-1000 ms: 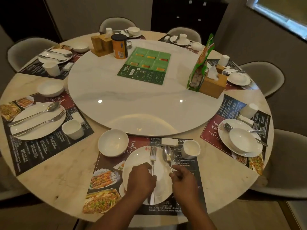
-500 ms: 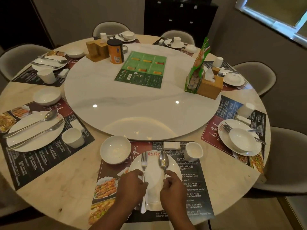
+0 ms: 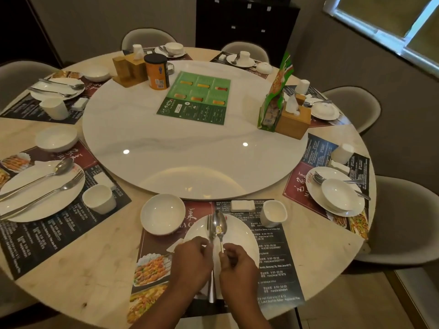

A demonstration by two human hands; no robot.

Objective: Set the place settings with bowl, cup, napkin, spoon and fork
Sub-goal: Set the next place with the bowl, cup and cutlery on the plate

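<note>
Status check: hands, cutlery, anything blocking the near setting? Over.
Left hand pinching fork, right hand pinching spoon. Both over near plate, spoon overlapping fork tines. Bowl, cup, napkin already set. Nothing blocking.

Beyond the plate (image 3: 242,236), the bowl (image 3: 162,214), napkin (image 3: 242,205) and cup (image 3: 273,213) stand close — bare tabletop (image 3: 99,245) opens between placemats (image 3: 280,269).

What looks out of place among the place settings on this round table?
The right bowl sits on its plate, over the cutlery there. The near bowl and left bowl stand beside theirs instead. In front, the left hand holds the fork and the right hand pinches the spoon; their heads overlap. Nothing looks spilled.
</note>
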